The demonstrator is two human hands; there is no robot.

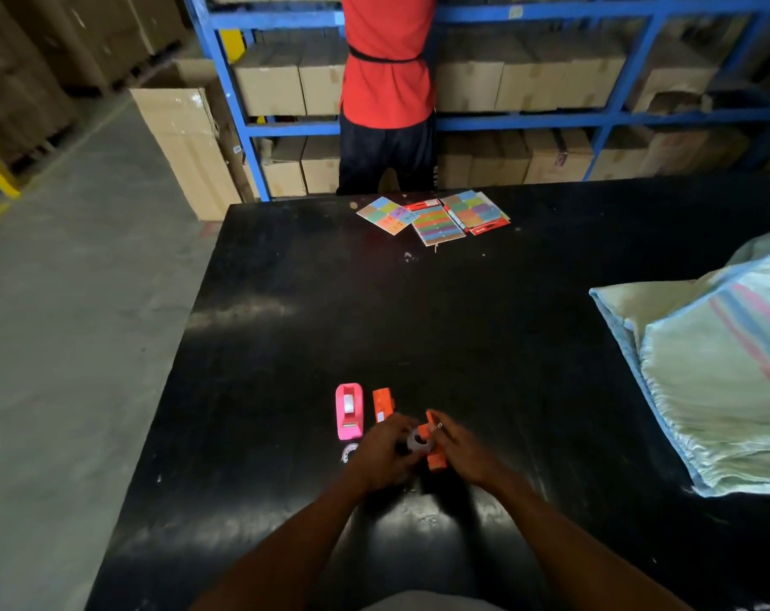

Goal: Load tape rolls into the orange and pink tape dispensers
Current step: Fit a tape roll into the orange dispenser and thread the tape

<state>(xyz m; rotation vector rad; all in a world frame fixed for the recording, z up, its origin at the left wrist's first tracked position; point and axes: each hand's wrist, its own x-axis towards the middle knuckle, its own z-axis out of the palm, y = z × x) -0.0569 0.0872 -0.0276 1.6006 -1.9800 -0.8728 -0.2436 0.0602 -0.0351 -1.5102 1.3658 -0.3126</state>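
An orange tape dispenser (434, 452) is held over the black table (462, 328), with my right hand (460, 452) gripping its right side. My left hand (385, 452) holds a clear tape roll (418, 441) pressed against the dispenser's left side. A pink tape dispenser (349, 411) lies flat to the left with a tape roll sitting in it. Next to it lies an orange box (382, 404). Just below the pink dispenser, a small ring-shaped tape roll (349, 452) rests on the table, partly hidden by my left hand.
Several packs of coloured sticky notes (436, 218) lie at the table's far edge. A large woven sack (723, 372) fills the right side. A person in a red shirt (387, 81) stands behind the table at blue shelves (551, 121) of cardboard boxes.
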